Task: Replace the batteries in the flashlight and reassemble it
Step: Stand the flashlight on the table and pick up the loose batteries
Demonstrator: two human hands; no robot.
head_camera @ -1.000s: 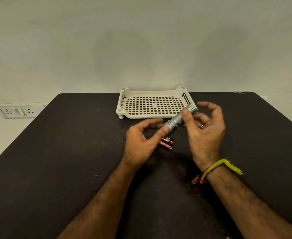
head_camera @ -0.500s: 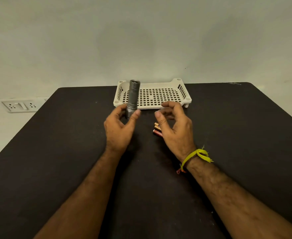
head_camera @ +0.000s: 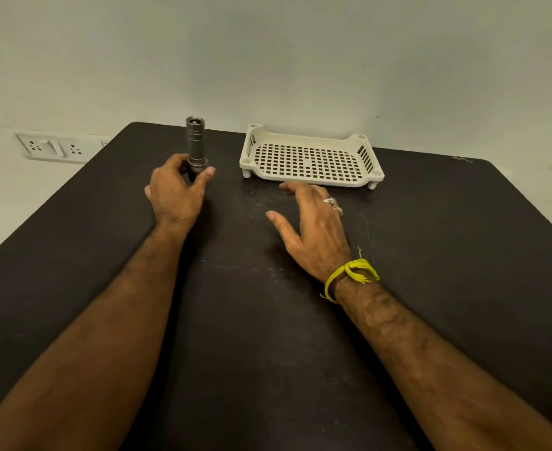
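Observation:
A grey metal flashlight (head_camera: 196, 144) stands upright on the black table (head_camera: 447, 255) at the back left. My left hand (head_camera: 177, 190) is wrapped around its lower end, thumb on the right side. My right hand (head_camera: 313, 226) hovers flat over the table in front of the tray, fingers spread and holding nothing. The loose batteries are hidden, likely under my right hand.
A cream perforated plastic tray (head_camera: 310, 157) with short legs sits at the back centre, nothing in it. A wall socket plate (head_camera: 51, 147) is on the wall to the left. The table's edges slope away on both sides.
My left hand has carried the flashlight left and back and stood it on the table. My right hand has opened out flat over the spot where the batteries lay.

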